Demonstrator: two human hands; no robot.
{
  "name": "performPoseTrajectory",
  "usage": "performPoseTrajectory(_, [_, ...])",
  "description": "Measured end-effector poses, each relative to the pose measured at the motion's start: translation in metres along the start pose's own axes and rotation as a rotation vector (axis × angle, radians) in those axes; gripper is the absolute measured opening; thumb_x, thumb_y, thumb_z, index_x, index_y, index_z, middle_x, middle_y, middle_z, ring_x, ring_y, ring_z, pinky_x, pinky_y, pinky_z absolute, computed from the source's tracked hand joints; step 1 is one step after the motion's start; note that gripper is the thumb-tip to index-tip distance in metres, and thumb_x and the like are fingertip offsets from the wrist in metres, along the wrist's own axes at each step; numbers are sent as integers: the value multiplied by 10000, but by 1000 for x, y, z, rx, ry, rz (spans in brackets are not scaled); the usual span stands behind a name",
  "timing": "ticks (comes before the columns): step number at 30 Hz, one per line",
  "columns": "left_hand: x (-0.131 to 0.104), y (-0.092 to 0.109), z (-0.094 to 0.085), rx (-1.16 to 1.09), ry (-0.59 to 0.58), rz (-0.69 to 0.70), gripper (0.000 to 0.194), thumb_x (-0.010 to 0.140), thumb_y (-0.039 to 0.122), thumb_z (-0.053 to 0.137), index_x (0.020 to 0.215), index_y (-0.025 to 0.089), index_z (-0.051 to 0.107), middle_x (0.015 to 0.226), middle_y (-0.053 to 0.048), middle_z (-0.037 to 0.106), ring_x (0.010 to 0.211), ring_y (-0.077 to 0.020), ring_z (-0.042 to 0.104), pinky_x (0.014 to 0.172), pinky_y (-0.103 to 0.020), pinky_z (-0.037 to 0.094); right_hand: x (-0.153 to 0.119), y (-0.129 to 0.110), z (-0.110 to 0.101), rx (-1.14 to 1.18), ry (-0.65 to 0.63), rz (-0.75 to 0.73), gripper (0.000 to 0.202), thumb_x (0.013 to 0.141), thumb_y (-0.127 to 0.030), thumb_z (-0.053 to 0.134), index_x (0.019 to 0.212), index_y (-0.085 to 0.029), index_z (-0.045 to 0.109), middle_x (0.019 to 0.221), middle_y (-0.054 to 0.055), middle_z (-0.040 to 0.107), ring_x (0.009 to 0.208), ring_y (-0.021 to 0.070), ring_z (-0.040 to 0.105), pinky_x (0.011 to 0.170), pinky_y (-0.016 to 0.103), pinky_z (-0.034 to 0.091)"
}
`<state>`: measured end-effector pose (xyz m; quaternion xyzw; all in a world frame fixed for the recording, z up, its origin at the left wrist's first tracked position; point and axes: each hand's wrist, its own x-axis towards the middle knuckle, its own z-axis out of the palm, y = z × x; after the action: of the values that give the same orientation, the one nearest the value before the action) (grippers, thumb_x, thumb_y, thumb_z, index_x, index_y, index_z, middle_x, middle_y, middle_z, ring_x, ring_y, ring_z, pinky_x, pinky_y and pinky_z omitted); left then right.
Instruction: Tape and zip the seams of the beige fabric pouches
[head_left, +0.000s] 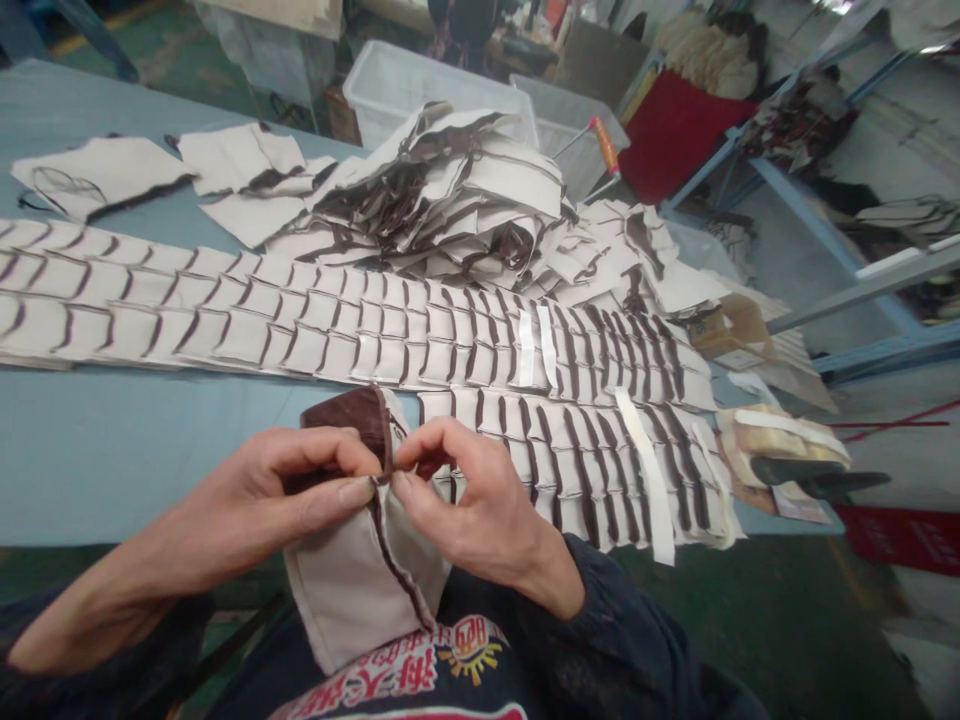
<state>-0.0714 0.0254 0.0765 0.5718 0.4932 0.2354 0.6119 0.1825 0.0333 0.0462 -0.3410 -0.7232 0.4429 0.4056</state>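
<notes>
Between my hands is a sewn fabric piece (337,600), off-white on its lower faces with dark brown cloth at the top and a brown seam running down it. My left hand (300,490) pinches the seam with thumb and forefinger. Right beside those fingertips, my right hand (472,500) pinches the same seam from the other side. The piece hangs over the table's front edge, against a dark printed apron (420,660). Its inside and underside are hidden.
Long rows of overlapping off-white pieces with brown edges (315,320) lie across the blue table (150,440). A shorter block of rows (570,460) is at right, with white strips (649,475). Behind rises a loose heap (480,180), then plastic bins (435,85).
</notes>
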Motion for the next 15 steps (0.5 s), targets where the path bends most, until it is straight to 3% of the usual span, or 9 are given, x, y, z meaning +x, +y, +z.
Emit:
performPoseTrajectory(3, [0, -2, -6, -3, -18, 48, 377, 997, 561, 913, 854, 217, 856, 787, -9, 691, 657, -167, 564, 590, -245, 461, 9, 12, -6, -116, 10, -347, 116, 1163, -245, 747, 1274, -244, 780, 1260, 98, 933, 1181, 244, 892, 1095, 401, 713])
performPoseTrajectory(7, [4, -4, -19, 80, -13, 136, 358, 1053, 541, 886, 872, 232, 876, 851, -37, 780, 737, -200, 662, 656, -263, 531, 28, 21, -19, -233, -7, -566, 73, 1249, -271, 734, 1248, -236, 798, 1112, 50, 944, 1031, 210, 882, 1023, 367, 703])
performPoseTrajectory(11, [12, -2, -25, 202, -19, 185, 362, 1096, 526, 821, 899, 229, 880, 872, -47, 828, 787, -213, 719, 713, -269, 568, 32, 21, -27, -459, -9, -643, 200, 1283, -296, 717, 1149, -238, 854, 1039, 26, 952, 933, 196, 850, 931, 351, 664])
performPoseTrajectory(15, [12, 3, -25, 280, -23, 166, 382, 1127, 521, 792, 926, 208, 879, 918, -50, 850, 862, -224, 731, 795, -282, 571, 25, 11, -29, -586, -157, -482, 241, 1294, -321, 695, 1188, -260, 903, 1135, 48, 975, 955, 204, 863, 862, 331, 634])
